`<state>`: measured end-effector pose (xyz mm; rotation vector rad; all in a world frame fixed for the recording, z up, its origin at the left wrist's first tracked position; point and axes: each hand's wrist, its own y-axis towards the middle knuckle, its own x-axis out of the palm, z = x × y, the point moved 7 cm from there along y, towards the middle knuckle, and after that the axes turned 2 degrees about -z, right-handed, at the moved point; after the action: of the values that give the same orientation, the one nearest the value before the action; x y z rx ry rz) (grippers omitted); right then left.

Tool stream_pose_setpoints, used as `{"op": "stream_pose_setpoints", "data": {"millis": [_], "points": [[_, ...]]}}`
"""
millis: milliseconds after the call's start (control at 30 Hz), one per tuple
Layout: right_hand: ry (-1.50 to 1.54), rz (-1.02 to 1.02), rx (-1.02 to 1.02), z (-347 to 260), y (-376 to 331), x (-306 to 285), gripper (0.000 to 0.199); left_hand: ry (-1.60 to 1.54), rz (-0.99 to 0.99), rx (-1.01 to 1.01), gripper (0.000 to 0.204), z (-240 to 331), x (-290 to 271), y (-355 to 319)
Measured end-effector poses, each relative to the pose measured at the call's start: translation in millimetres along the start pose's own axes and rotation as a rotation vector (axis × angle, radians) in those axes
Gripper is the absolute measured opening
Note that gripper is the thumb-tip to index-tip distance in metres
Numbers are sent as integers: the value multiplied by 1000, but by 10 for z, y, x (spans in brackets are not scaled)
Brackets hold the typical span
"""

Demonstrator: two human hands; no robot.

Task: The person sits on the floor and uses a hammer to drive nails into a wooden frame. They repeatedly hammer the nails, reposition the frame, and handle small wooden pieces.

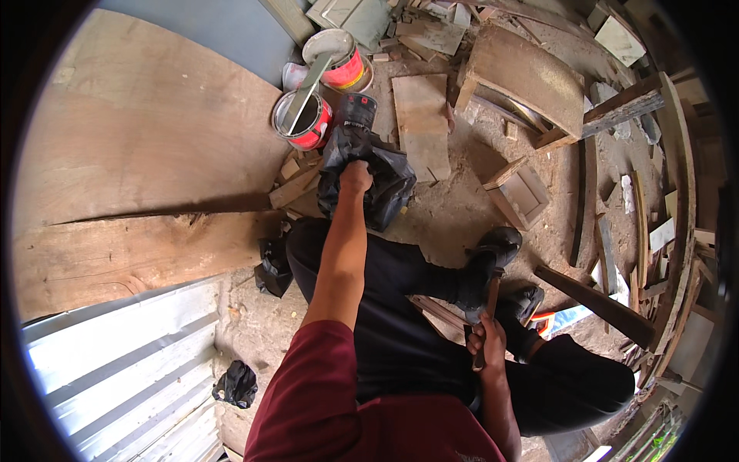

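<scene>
My left arm reaches forward, and my left hand [356, 178] is closed at the mouth of a crumpled black plastic bag [394, 173]; the folds hide part of the fingers. Just beyond the bag stands a dark cylindrical container [359, 110] with red marks. Near my bent leg, my right hand [486, 343] is wrapped round the handle of a slim brown hammer-like tool [493, 294]. Its small dark end points away from me, toward my black shoes [496, 248].
Two red paint buckets [322, 137] [348, 73] stand at the far left, with a grey-green strip [306, 94] across them. A wooden panel [154, 123] and plank [146, 258] fill the left. Wooden box frames [527, 81], boards and scraps litter the right. Another black bag [236, 384] lies at lower left.
</scene>
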<state>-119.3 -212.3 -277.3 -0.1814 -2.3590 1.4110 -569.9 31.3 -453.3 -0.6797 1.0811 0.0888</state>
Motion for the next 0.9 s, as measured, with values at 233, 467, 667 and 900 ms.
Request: {"op": "stream_pose_setpoints", "data": {"millis": [233,467,667,900], "points": [[2,-28,-23,-24,48,25,20,-484,125,-61,29,-8,-263,-212],[-238,-90,-218,-174,-45,189,23,-1345,-14,-150,32,547,-643,-1514],[-370,-118,-449,-538,-147,294,28,-1599,-70,-151,24,943,-455,-2624],[-253,-172,-594,-1204,-406,489,32,-1497,-207,171,18,1917,-327,-3476]]}}
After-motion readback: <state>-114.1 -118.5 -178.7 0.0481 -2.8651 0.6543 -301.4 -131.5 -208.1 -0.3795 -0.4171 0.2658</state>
